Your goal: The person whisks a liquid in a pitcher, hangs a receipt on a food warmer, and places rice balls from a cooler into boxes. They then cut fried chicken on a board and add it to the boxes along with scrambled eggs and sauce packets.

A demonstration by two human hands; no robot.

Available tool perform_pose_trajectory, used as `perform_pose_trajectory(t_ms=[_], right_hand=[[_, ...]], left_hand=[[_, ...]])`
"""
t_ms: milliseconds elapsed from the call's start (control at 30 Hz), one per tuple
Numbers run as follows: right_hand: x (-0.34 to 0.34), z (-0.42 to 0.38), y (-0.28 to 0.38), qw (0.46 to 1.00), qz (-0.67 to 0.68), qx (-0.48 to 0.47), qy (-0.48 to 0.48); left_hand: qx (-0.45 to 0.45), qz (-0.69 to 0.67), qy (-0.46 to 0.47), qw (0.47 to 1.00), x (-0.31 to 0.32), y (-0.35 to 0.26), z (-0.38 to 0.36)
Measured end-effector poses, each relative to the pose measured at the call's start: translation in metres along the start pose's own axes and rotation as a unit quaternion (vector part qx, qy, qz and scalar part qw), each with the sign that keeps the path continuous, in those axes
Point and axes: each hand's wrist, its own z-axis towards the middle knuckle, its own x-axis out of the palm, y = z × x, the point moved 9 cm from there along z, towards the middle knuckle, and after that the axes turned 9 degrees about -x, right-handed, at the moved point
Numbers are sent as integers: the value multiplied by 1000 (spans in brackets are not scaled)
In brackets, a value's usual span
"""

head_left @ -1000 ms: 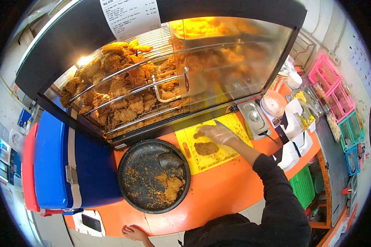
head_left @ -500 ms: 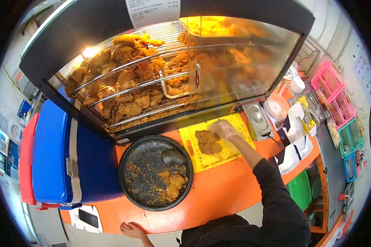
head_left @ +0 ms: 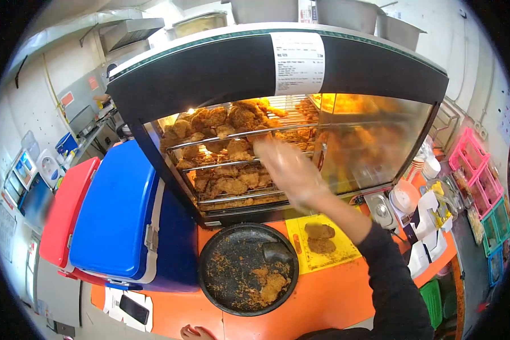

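Note:
My right hand [head_left: 286, 170], in a clear plastic glove, is raised in front of the open left side of the warming cabinet [head_left: 226, 85]. Fried chicken [head_left: 238, 122] is piled on the wire racks inside, just beyond my fingers. The glove is blurred, and whether it holds anything cannot be made out. Two brown fried pieces [head_left: 321, 245] lie on the yellow board [head_left: 309, 265] below my forearm. At the counter's front edge rests my bare left hand [head_left: 195, 332], fingers apart and holding nothing. A black round pan [head_left: 221, 283] with crumbs and one fried piece [head_left: 273, 285] sits between.
Blue and red cooler boxes [head_left: 110, 209] stand at the left. A phone [head_left: 134, 309] lies on white paper near the front edge. Right of the board are a metal lidded container [head_left: 381, 211], a pink bowl [head_left: 404, 196] and colored baskets [head_left: 470, 156].
My right hand has lifted off the yellow board and moved up to the cabinet opening. The view has tilted up and shifted left. The two pieces remain on the board.

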Motion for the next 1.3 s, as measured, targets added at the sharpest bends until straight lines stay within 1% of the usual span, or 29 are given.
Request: perform_pose_trajectory(t_ms=[67,100,133,167,200,233,333,400,433,467,533,567,633,700,733,767,833,867,900,933,1000,1067,1100,1133,1200,1233,1267,1300], right_hand=[[-1,58,-32,992,-58,106,31],[35,68,-68,976,54,185,99],[62,78,-97,953,78,248,155],[81,86,-120,933,79,298,188],[90,92,-138,925,77,323,185],[95,97,-154,923,72,342,162],[86,97,-186,922,114,369,19],[76,88,-198,902,206,368,-89],[74,80,-201,881,268,367,-136],[75,76,-204,851,333,365,-177],[82,67,-205,766,469,365,-245],[84,61,-205,673,564,365,-310],[85,55,-205,563,646,358,-371],[94,62,-201,537,701,351,-312],[96,61,-203,536,700,352,-316],[104,59,-203,453,744,357,-336],[96,47,-193,542,674,405,-298],[84,39,-177,541,673,405,-302],[72,19,-170,612,571,465,-288],[57,-3,-161,671,458,517,-270],[36,-40,-127,685,431,518,-276],[28,-72,-83,635,522,491,-289],[35,-97,-69,604,556,496,-282],[46,-129,-58,570,587,504,-277],[89,-208,-45,435,664,497,-351],[94,-252,-40,427,651,515,-358],[108,-291,-21,321,709,540,-321],[112,-319,0,211,758,549,-282]], left_hand=[[7,4,14,1000,3,7,0],[15,6,27,1000,7,8,0],[13,3,21,1000,7,9,1],[17,8,12,1000,6,8,2],[21,14,5,1000,4,7,0],[-21,18,29,999,3,7,2],[-37,4,28,999,2,9,3],[-40,-6,40,998,1,7,3],[-41,-14,37,998,0,6,4],[-41,-22,34,998,-1,6,3],[-51,-30,47,997,1,7,4],[-51,-29,46,997,1,8,4],[-48,-29,44,997,1,8,4],[-35,-27,44,998,2,8,3],[-31,-27,44,998,4,10,3],[-25,-33,38,998,5,12,2],[-14,-40,31,999,4,13,2],[-17,-36,32,999,4,12,2],[-19,-31,34,999,4,12,2],[-14,-32,35,999,3,9,2],[-30,-25,42,998,1,6,1],[-32,-34,39,998,3,9,2],[-40,-41,33,998,4,12,1],[-30,-35,44,998,6,10,0],[-9,-19,27,999,4,5,-1],[10,-3,16,1000,0,-1,-2],[31,10,13,999,2,-1,-3],[29,30,-2,999,2,0,-6]])
